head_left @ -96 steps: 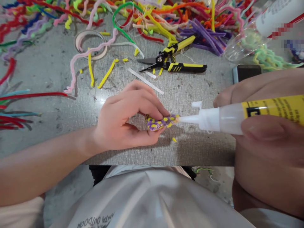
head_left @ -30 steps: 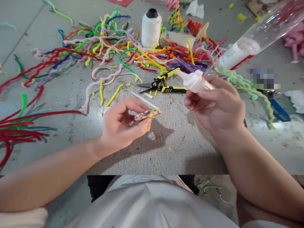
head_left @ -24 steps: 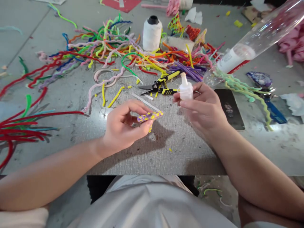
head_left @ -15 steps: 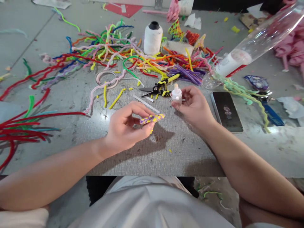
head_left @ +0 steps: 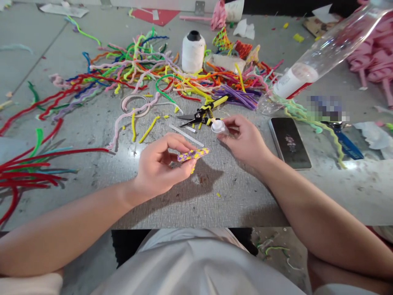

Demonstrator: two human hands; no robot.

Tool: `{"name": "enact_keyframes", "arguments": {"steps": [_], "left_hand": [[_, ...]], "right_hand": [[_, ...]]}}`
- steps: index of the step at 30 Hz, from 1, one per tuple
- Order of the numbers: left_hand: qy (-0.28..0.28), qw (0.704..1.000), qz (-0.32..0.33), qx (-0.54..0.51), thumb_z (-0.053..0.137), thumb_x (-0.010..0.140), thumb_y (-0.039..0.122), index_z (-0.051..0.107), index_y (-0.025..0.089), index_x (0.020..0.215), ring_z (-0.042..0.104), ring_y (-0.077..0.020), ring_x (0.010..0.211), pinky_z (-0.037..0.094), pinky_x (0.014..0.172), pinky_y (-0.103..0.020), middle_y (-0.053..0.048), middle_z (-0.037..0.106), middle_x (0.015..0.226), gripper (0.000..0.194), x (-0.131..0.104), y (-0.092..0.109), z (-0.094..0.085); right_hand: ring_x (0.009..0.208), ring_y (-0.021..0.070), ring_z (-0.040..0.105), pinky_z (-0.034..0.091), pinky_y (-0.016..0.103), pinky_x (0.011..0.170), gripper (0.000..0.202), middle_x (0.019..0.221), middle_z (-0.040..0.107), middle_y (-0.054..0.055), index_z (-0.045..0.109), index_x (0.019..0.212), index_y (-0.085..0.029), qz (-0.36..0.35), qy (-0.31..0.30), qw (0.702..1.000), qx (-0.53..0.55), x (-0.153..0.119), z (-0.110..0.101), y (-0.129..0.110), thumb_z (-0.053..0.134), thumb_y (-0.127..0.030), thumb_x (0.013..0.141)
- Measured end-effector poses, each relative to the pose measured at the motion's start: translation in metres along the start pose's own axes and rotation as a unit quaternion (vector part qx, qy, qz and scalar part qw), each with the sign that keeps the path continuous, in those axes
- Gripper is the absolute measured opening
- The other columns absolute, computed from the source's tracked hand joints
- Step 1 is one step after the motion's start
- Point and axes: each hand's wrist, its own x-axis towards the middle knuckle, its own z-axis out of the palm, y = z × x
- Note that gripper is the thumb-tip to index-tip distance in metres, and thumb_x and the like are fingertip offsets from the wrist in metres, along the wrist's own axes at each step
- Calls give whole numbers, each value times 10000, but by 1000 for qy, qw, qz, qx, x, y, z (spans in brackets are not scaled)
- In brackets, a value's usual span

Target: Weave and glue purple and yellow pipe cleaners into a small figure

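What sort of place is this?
Probably a craft workspace: a heap of coloured fuzzy stems, yellow-and-black snips on the grey table, and a small yellow-and-purple piece in the left hand.

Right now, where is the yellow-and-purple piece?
In the head view, near centre: the piece sits in the left hand, just below the long white strip.

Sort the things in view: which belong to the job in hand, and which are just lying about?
Part of the job:
yellow-and-purple piece, held in the left hand
white-nozzled bottle, held in the right hand
probably the snips, near yellow cuttings

Apparently just lying about:
phone
clear plastic bottle
blue strap
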Motion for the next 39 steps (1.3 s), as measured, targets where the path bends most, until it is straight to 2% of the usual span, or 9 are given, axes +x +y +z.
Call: {"name": "enact_keyframes", "arguments": {"steps": [2, 5, 12, 17, 21, 24, 28, 33, 39], "left_hand": [[0, 1000, 7, 1, 843, 842, 154, 695, 206, 900, 764, -183, 847, 654, 588, -252, -69, 788, 939, 167, 0, -1, 0], [0, 1000, 16, 13, 841, 833, 154, 693, 208, 893, 760, -176, 829, 643, 587, -245, -67, 793, 928, 169, 1, -2, 0], [3, 999, 24, 38, 839, 828, 172, 695, 220, 889, 756, -173, 828, 627, 637, -278, -55, 805, 922, 163, 2, 0, 0], [-2, 1000, 20, 22, 834, 835, 147, 691, 221, 890, 762, -173, 814, 627, 615, -278, -52, 798, 920, 170, 1, 1, 1], [-3, 1000, 19, 14, 824, 837, 124, 690, 217, 899, 769, -172, 823, 616, 616, -269, -52, 794, 929, 175, 1, 2, 1], [-5, 1000, 15, 15, 829, 837, 137, 692, 219, 900, 769, -173, 827, 624, 633, -275, -49, 793, 933, 172, 0, 2, 1], [-6, 1000, 17, 18, 832, 841, 154, 690, 220, 906, 768, -167, 829, 629, 646, -274, -49, 792, 937, 170, 0, 1, 0], [-5, 999, 15, 30, 832, 842, 177, 676, 218, 890, 766, -180, 822, 620, 622, -280, -63, 799, 928, 168, 0, 1, 1], [-2, 999, 20, 31, 833, 826, 156, 685, 215, 877, 762, -167, 816, 620, 635, -271, -49, 802, 909, 168, 1, 3, 2]], "right_hand": [[1044, 257, 717, 586, 504, 1025, 306, 1128, 765, 65, 721, 1049, -254, -4, 17, 1000, -26, 1, -3, 1, 856, -332, 786], [916, 232, 706, 600, 462, 925, 323, 1011, 767, 45, 745, 1041, -254, -4, 11, 999, -39, 7, -9, 4, 896, -373, 782], [891, 222, 736, 605, 408, 899, 332, 984, 793, 22, 785, 1072, -301, -36, -80, 996, -1, 21, -32, 11, 892, -496, 826], [906, 244, 750, 620, 445, 926, 326, 995, 819, 23, 795, 991, -294, -37, -125, 991, 4, 26, -45, 11, 920, -526, 799], [897, 236, 740, 626, 435, 927, 305, 984, 820, 41, 812, 948, -272, -22, -133, 990, 40, 28, -46, 9, 952, -482, 777], [854, 220, 718, 622, 420, 909, 296, 954, 804, 38, 825, 933, -265, -24, -123, 992, 29, 28, -45, 8, 965, -462, 762], [867, 234, 717, 619, 441, 909, 346, 968, 806, 33, 840, 948, -284, -48, -117, 992, 3, 29, -46, 10, 948, -555, 761], [951, 260, 752, 630, 481, 960, 423, 1044, 835, 41, 843, 1004, -295, -33, -142, 989, 23, 29, -47, 15, 919, -641, 772], [947, 257, 754, 641, 502, 990, 326, 1084, 833, 28, 857, 1036, -322, -29, -180, 983, 16, 28, -48, 14, 933, -530, 797]]}}
